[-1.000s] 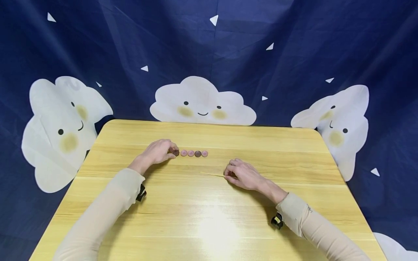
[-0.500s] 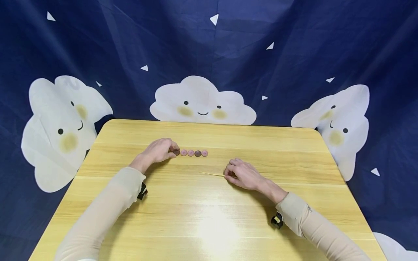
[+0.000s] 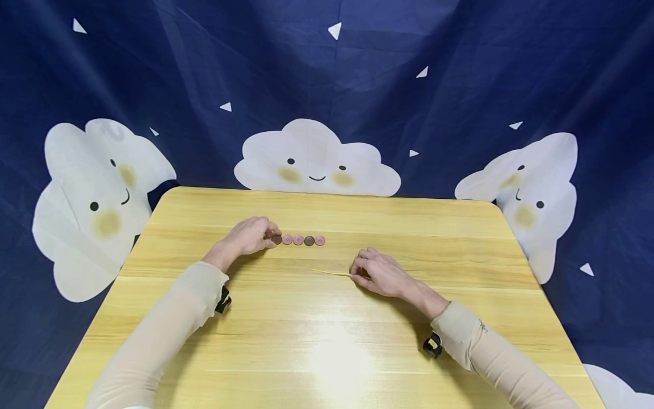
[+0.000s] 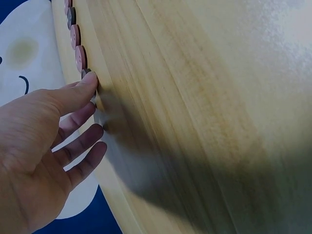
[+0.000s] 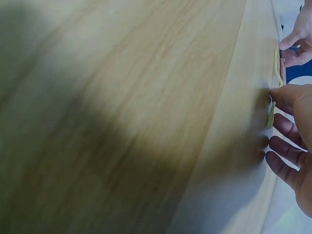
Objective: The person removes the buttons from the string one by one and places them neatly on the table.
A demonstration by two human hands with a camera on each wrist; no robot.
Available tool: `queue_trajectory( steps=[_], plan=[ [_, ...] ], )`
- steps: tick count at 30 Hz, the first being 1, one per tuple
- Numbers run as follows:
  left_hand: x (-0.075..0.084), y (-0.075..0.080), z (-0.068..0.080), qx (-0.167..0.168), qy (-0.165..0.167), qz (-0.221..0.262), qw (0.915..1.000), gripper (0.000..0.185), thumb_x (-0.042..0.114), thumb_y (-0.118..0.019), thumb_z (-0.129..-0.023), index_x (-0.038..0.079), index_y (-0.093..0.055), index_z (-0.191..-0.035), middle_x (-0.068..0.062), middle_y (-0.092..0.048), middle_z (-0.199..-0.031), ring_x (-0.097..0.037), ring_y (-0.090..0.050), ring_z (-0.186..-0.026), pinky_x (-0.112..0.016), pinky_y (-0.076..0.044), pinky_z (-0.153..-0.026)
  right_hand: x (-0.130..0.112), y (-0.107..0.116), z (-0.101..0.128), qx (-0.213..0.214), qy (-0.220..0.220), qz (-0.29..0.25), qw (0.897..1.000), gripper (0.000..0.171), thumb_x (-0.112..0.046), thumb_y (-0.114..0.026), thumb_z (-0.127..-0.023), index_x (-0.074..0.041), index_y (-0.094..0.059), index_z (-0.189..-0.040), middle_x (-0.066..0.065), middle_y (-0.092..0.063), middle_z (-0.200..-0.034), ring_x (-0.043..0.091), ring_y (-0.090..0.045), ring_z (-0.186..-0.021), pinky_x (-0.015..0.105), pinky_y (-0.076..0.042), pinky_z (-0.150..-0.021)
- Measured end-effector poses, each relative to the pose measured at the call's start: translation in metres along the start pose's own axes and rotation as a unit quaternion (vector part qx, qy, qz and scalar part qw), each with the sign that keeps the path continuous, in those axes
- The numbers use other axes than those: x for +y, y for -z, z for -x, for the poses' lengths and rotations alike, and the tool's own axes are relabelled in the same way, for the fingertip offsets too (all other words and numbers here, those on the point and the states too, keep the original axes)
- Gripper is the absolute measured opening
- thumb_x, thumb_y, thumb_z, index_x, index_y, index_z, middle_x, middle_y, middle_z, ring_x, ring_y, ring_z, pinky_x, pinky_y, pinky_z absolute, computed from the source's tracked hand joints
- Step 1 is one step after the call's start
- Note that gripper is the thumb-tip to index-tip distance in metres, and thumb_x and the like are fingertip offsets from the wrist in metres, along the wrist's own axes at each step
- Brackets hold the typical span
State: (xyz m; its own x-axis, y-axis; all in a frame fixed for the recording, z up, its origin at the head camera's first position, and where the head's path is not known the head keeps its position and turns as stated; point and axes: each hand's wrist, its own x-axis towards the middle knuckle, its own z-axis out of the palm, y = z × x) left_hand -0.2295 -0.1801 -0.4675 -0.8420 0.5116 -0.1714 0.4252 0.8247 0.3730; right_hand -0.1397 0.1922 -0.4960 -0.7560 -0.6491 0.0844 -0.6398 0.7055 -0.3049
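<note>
Nearest the seated person, two beige sleeves (image 3: 168,324) reach fwd over a light wood table (image 3: 327,352), each w/ a small black wrist cam strapped on. Right hand (image 3: 380,274) sits a bit nearer than the left, knuckles up, fingers curled; thumb & forefinger pinch the end of a thin pale stick (image 3: 332,273) that lies flat on the table, pointing left, well apart from the buttons. Farther back, left hand (image 3: 250,236) rests on the wood, fingers loosely bent, its forefinger tip touching the dark button (image 3: 276,240) at the left end of a short row of buttons (image 3: 298,240); whether it pinches that button I can't tell. Row runs left to right: dark, pink, pink, dark, pink, all just beside each other. Behind the table hangs a navy cloth (image 3: 327,85) w/ smiling white clouds.
</note>
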Motion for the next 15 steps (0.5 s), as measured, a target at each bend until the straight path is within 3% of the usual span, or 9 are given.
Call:
queue_trajectory(
  steps=[9,15],
  plan=[
    [-0.001,-0.001,0.002,0.004,0.012,0.003,0.9999,0.033,0.020,-0.080,-0.094,0.013,-0.076,-0.126,-0.010,-0.077,-0.116,-0.031,-0.070,-0.113,-0.053,-0.056,-0.100,-0.001,0.002,-0.001,0.000,-0.003,-0.004,1.000,0.005,-0.026,-0.073,-0.099,-0.021,-0.075,-0.101,-0.007,-0.065,-0.097,0.011,-0.054,-0.091,0.021,-0.046,-0.073],
    [0.001,-0.004,0.011,0.027,0.020,0.013,0.9993,0.038,0.028,-0.081,-0.093,0.012,-0.074,-0.127,-0.009,-0.075,-0.113,-0.029,-0.069,-0.108,-0.051,-0.056,-0.096,0.000,0.008,0.006,0.007,-0.017,-0.018,1.000,0.006,-0.025,-0.074,-0.098,-0.022,-0.076,-0.102,-0.006,-0.068,-0.100,0.012,-0.058,-0.092,0.025,-0.049,-0.075]
  ],
)
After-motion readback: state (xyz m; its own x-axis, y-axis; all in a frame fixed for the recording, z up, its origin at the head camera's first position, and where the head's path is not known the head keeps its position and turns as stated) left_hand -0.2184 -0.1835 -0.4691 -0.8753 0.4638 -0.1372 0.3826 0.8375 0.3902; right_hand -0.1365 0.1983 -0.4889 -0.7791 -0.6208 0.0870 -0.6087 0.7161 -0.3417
